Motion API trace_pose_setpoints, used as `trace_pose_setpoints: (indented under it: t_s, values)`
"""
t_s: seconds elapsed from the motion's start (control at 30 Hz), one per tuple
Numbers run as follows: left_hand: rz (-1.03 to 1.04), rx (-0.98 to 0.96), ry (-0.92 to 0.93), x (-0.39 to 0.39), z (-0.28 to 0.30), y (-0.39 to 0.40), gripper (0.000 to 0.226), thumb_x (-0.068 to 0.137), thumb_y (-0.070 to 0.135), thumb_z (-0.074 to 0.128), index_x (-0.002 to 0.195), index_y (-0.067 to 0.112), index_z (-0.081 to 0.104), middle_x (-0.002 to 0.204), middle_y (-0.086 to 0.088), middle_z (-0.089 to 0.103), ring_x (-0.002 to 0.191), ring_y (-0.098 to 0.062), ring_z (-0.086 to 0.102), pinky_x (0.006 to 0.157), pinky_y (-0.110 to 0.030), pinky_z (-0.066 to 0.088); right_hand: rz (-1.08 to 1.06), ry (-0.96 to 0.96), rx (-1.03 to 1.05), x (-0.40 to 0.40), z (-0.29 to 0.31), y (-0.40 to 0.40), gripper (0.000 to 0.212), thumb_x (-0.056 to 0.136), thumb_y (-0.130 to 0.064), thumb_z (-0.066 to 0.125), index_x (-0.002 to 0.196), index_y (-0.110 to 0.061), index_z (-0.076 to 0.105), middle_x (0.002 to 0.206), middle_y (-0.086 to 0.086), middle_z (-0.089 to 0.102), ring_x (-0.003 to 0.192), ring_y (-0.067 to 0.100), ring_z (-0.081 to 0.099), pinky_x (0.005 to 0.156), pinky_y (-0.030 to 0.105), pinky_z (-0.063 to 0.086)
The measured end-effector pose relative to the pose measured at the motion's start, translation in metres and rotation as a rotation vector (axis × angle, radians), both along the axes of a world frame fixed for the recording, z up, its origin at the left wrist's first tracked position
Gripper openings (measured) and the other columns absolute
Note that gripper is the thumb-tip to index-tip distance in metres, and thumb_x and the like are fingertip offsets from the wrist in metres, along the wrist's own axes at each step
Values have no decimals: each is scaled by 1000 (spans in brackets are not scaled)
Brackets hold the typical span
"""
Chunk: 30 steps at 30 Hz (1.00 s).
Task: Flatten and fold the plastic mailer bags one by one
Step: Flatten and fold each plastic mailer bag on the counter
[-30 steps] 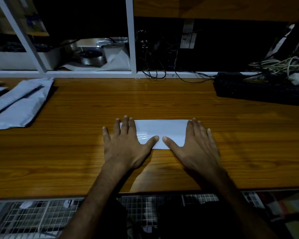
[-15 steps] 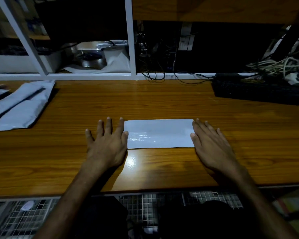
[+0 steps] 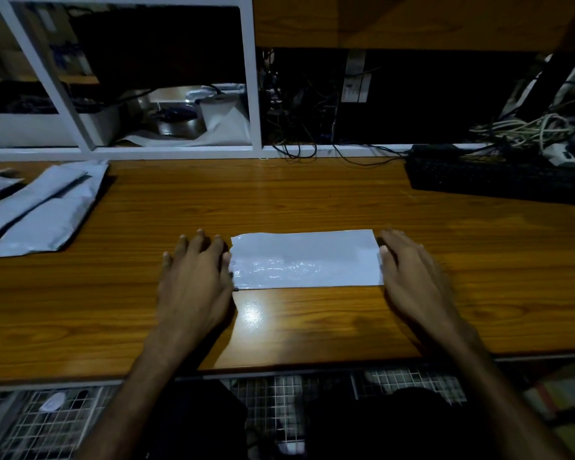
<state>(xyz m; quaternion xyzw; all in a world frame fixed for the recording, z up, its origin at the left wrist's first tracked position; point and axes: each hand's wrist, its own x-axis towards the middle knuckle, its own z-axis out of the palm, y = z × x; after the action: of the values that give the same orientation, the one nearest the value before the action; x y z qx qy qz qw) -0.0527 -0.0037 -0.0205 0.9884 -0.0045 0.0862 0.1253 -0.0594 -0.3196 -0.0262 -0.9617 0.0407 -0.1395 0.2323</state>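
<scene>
Folded white plastic mailer bag point(image 3: 307, 259): flat on brown wooden tabletop point(image 3: 312, 200), between my hands. My left hand point(image 3: 195, 280), my right hand point(image 3: 412, 277): fingers straight, flanking its short edges.

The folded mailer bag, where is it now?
The folded mailer bag lies mid-table in the head view, between the left hand and right hand.
</scene>
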Motion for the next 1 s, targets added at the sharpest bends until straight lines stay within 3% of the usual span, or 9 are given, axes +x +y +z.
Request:
trace_pose_setpoints:
  t_s: [0.13, 0.27, 0.37, 0.53, 0.63, 0.7, 0.83, 0.93, 1.0]
  values:
    - [-167, -34, -73, 7, 12, -48, 36, 108, 28, 40, 133, 16, 63, 155, -13, 49, 149, -35, 35, 123, -53, 24, 79, -37, -68, 14, 10, 35, 38, 111, -24, 40, 142, -13, 58, 157, 4, 49, 144, 20, 44, 123, 40, 24]
    - [-276, -212, -20, 23, 6, -97, 19, 98, 7, 46, 99, 12, 65, 126, -14, 63, 129, -35, 53, 103, -45, 45, 235, 9, -182, 30, 10, 74, 37, 110, -25, 38, 140, -13, 56, 154, 7, 50, 141, 23, 46, 121, 41, 30]
    - [-319, -257, -3, 28, 0, -111, 30, 103, 13, 47, 126, 9, 66, 141, -15, 60, 137, -33, 49, 112, -43, 41, 290, 51, -254, 34, 3, 82, 46, 108, -27, 43, 153, -16, 44, 165, 8, 36, 153, 23, 31, 127, 41, 19]
    - [-399, -113, 2, 32, -11, -107, 58, 98, 23, 32, 149, 2, 47, 153, -20, 49, 146, -36, 39, 121, -43, 26, 285, 77, -349, 34, -6, 78, 52, 108, -29, 37, 159, -16, 35, 168, 8, 29, 157, 24, 21, 129, 43, 14]
    - [-390, 7, -10, 36, -19, -104, 69, 96, 35, 19, 155, 6, 40, 160, -17, 42, 150, -34, 34, 122, -47, 29, 275, 91, -358, 33, -7, 77, 53, 110, -33, 25, 161, -18, 29, 170, 6, 24, 158, 23, 16, 128, 44, 13]
    - [-355, 60, 22, 36, -23, -104, 70, 100, 40, 12, 160, 10, 31, 167, -12, 32, 156, -30, 25, 125, -49, 22, 259, 104, -367, 34, -8, 76, 56, 110, -36, 16, 162, -19, 26, 171, 5, 21, 159, 23, 13, 128, 45, 12]
    - [-294, 102, 87, 33, -24, -102, 74, 100, 46, 1, 165, 13, 15, 173, -6, 13, 160, -26, 7, 128, -53, 8, 231, 130, -379, 34, -10, 76, 56, 110, -37, 21, 163, -17, 23, 172, 7, 16, 159, 24, 10, 129, 46, 11]
    - [-253, 93, 115, 32, -21, -102, 67, 107, 45, 5, 166, 13, 10, 174, -6, 6, 161, -25, 0, 128, -55, 3, 201, 149, -384, 33, -9, 77, 61, 109, -41, 15, 163, -15, 20, 173, 8, 12, 160, 25, 7, 129, 47, 9]
    - [-226, 81, 134, 31, -21, -103, 65, 109, 45, 11, 166, 14, 8, 174, -6, 2, 161, -25, -2, 128, -56, 0, 186, 160, -391, 32, -9, 78, 76, 100, -51, -3, 164, -15, 18, 173, 9, 10, 160, 25, 6, 129, 47, 8]
